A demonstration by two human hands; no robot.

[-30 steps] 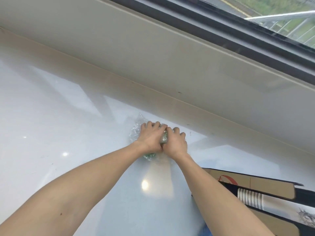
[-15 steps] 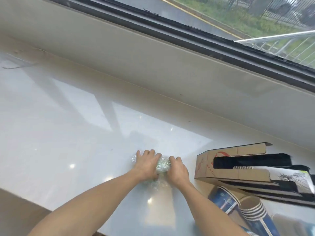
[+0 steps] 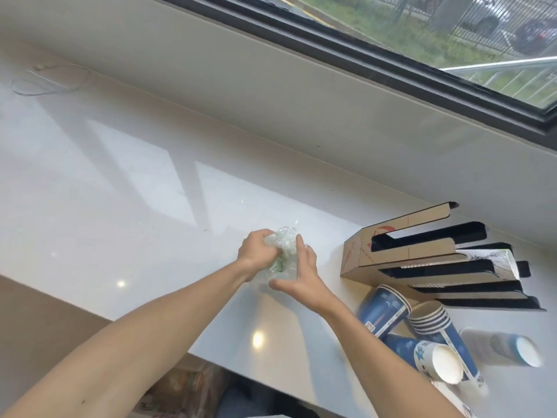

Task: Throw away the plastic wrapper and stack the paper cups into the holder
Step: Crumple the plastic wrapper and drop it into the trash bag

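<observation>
A crumpled clear plastic wrapper is squeezed between both hands above the white counter. My left hand grips its left side, fingers closed round it. My right hand presses against its right side and underside. To the right lies the cardboard cup holder, on its side, with black slots and a white cup part way in. Blue paper cups lie tipped over in front of the holder, some nested in short stacks.
A low beige wall and a black-framed window run along the counter's far edge. A thin wire loop lies at the far left. The counter's near edge drops off at the lower left, with dark clutter below.
The hands have lifted the wrapper off the counter and balled it tighter. The view has pulled back and turned right, so the holder and the cups now show in full.
</observation>
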